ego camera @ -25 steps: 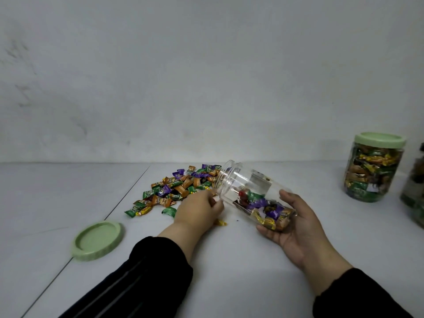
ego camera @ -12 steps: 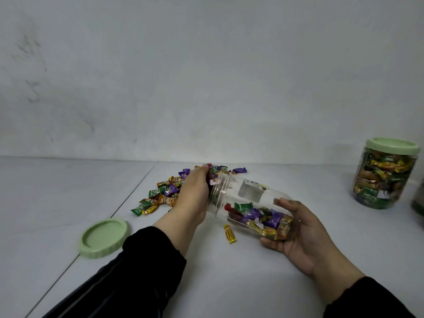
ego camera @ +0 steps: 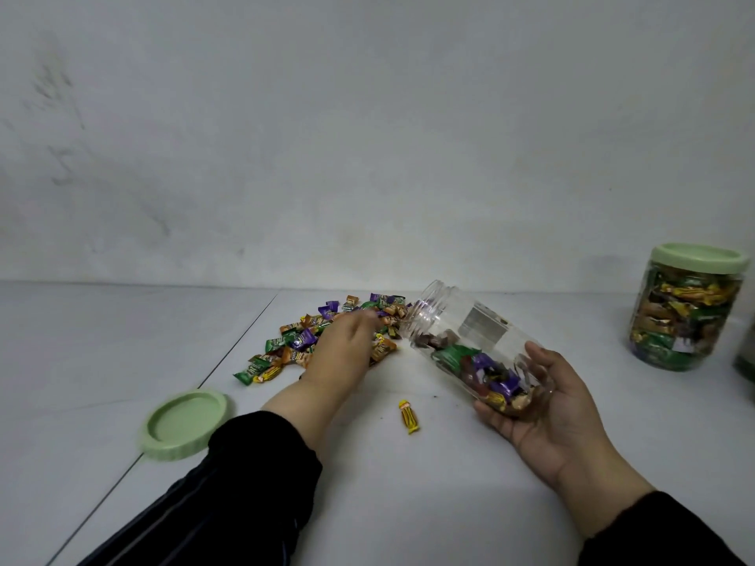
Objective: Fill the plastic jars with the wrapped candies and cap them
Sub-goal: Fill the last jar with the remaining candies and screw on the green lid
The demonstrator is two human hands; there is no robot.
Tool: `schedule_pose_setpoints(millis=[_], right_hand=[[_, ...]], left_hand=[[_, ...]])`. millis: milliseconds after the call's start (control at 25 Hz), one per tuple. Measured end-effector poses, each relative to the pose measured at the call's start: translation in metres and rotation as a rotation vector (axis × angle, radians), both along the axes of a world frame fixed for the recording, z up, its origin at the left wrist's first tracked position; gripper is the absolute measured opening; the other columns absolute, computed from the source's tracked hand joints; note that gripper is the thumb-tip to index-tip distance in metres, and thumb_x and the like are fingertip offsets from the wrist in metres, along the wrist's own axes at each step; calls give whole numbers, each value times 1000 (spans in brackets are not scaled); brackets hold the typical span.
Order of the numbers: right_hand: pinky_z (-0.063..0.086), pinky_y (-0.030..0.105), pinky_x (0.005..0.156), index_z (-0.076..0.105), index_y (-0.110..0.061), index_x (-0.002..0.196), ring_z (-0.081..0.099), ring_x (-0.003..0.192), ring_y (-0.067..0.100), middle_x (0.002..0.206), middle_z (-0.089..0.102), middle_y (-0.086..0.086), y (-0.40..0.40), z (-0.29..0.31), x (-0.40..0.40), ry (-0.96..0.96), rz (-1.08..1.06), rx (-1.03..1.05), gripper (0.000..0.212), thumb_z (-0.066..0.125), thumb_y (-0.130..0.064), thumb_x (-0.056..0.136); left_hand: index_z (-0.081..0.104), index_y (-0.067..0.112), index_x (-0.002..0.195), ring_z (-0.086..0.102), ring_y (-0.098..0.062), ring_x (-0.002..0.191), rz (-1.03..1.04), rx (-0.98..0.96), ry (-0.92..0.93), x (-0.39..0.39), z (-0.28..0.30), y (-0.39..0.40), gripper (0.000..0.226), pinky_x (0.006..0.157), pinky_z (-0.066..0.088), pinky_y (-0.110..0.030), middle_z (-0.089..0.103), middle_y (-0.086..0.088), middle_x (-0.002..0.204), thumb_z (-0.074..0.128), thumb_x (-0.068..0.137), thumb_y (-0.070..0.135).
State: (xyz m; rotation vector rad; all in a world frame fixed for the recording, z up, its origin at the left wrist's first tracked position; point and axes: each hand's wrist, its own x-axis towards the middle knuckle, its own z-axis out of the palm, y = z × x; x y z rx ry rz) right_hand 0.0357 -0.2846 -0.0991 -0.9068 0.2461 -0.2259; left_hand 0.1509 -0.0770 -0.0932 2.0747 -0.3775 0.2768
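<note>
**Q:** What has moved since a moment ago?

**R:** Since half a second ago, the left hand (ego camera: pixel 341 353) has left the mouth of the open jar (ego camera: pixel 470 345) and now reaches over the pile of candies (ego camera: pixel 327 332). The jar's mouth is tipped up higher than it was.

**Q:** What lies nearest the viewer?

**R:** Two black sleeves, the left sleeve (ego camera: pixel 228 496) and the right sleeve (ego camera: pixel 653 533), come in from the bottom edge over a white table (ego camera: pixel 408 504). Just beyond, a pale green lid (ego camera: pixel 184 424) lies upside down on the table, beside the left forearm. One yellow candy (ego camera: pixel 408 416) lies alone between the two arms.

**Q:** And the hands?

**R:** The right hand (ego camera: pixel 547 410) cradles the base of the clear plastic jar from beneath, palm up, fingers and thumb curled around it. The jar slants, its uncapped mouth pointing up and left towards the pile. Wrapped candies fill its lower part near the palm. The left hand is palm down over the right side of the pile. Its fingertips are blurred, so I cannot tell whether they pinch a candy.

**Q:** What is farther back?

**R:** The pile spreads in green, purple, orange and yellow wrappers. At far right a full jar (ego camera: pixel 690 316) stands upright, capped with a green lid, well apart from the hands. A grey wall (ego camera: pixel 367 136) rises behind the table.
</note>
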Motion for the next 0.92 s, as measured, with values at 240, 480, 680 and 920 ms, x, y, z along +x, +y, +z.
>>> schedule_pose_setpoints(millis=[240,480,680,920], right_hand=[[55,43,73,63,-18,92,69,82,35,86,75,14,0,-2,2,2,26,-26,35,71,-37,64],[58,42,69,62,-19,94,70,79,34,89,74,14,0,-3,3,3,35,-54,36,72,-38,64],[56,43,71,63,-19,88,68,77,34,85,74,14,1,-3,2,6,52,-75,30,70,-36,65],[57,42,64,63,-21,98,69,80,35,88,75,13,2,-3,2,-2,137,-107,36,69,-33,65]], left_hand=[[12,39,155,13,-34,149,-76,977,88,6,-29,-7,61,117,14,-55,13,-2,164,27,100,60],[41,18,131,52,-29,117,-74,791,-20,3,-25,-7,46,90,46,-37,52,-9,127,47,98,50],[51,19,94,57,-23,82,3,722,-52,3,-19,-2,23,64,42,-30,57,-1,86,51,98,41],[56,9,78,39,-17,44,246,-618,262,-1,20,0,28,42,32,-22,49,-4,55,62,96,30]])
